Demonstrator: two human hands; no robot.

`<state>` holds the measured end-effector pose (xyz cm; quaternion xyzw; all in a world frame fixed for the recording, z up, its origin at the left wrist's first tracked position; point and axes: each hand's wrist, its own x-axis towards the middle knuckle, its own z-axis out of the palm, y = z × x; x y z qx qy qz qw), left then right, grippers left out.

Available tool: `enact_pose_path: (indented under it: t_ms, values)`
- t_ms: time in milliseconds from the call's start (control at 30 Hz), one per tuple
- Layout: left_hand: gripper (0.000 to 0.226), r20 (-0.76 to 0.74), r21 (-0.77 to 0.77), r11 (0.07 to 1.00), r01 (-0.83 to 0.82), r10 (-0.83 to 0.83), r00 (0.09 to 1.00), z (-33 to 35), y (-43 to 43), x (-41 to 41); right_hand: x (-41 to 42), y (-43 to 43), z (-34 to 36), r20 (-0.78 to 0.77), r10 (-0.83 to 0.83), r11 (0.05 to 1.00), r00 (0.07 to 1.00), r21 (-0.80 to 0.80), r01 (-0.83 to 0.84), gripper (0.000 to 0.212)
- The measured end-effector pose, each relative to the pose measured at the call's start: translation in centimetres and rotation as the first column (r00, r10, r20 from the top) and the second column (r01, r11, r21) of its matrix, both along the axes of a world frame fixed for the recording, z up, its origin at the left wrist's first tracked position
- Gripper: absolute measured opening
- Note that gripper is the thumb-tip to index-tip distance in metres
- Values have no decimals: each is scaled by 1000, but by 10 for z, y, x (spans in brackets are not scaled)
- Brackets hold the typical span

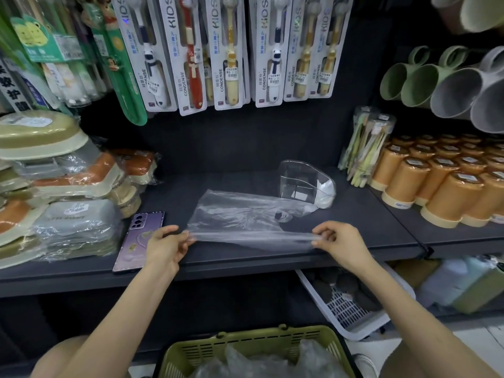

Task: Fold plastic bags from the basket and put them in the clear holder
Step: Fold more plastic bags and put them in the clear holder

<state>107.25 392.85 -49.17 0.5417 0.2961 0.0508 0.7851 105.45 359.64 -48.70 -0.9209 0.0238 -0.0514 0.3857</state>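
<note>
One lilac phone lies flat at the left of a matt dark shelf; beside it the left hand pinches the near left corner of a thin, clear, creased bag, spread mid-shelf with its near edge pulled taut. Below stands an olive slatted basket of crumpled bags. Rightward, a clear curved holder, something white inside, touches the bag's far right end; the right hand pinches the near right corner; orange cups stand beyond.
</note>
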Motion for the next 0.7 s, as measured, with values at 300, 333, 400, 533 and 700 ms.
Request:
enact_pose_path:
  t_ms: [300,333,400,533,700]
  values:
    - [42,-217,516,790,331,-253,943,-3,-14,-11,0,-39,14,-133,128,920,983,385,-68,45]
    - [50,-286,631,660,407,-289,914,1,-12,-14,-1,-44,16,-187,159,926,969,370,-80,46]
    - [51,-375,844,311,438,-243,895,6,-7,-17,0,-49,17,-219,149,961,964,262,-89,33]
    - [45,-86,995,-90,52,-433,897,-1,-13,-15,9,-23,18,137,43,993,990,-110,-28,21]
    - [88,-302,953,-207,220,-641,706,-15,-31,-2,38,25,9,24,125,977,992,-179,-119,44]
